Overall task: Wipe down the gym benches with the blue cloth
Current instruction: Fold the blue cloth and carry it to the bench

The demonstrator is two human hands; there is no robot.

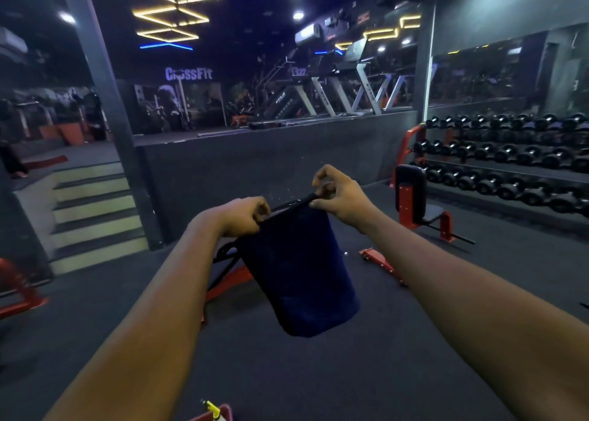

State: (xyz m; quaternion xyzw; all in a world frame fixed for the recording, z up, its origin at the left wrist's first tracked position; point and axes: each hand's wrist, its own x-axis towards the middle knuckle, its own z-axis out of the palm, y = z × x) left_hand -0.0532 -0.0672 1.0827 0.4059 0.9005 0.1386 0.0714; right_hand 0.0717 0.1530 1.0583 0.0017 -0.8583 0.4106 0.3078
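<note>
Both arms are reaching forward at chest height, and the blue cloth [296, 270] is hanging between them in mid-air, stretched along its top edge and drooping down in a dark, folded sheet. The left hand [245, 218] is pinching the cloth's near top corner with fingers curled tight around it. The right hand [338, 197] is gripping the far top corner between thumb and fingertips, the other fingers arching loosely above.

Behind and below the cloth, a red-framed bench [229, 280] is lying low on the dark floor [287, 373], its frame partly hidden by the hanging fabric and the left forearm. A second red bar [381, 262] is showing just right of the cloth. Further right, a seat with a black pad on a red frame [414, 194] is standing near the dumbbell rack [510, 159], whose three tiers are filling the right wall. A short flight of steps [95, 216] is rising at the left beside a dark pillar [121, 117]. Treadmills [344, 92] are lining the raised platform in the background under yellow ceiling lights [175, 6]. At the bottom edge, a yellow nozzle [212, 408] is poking up above something red, too cut off to identify.
</note>
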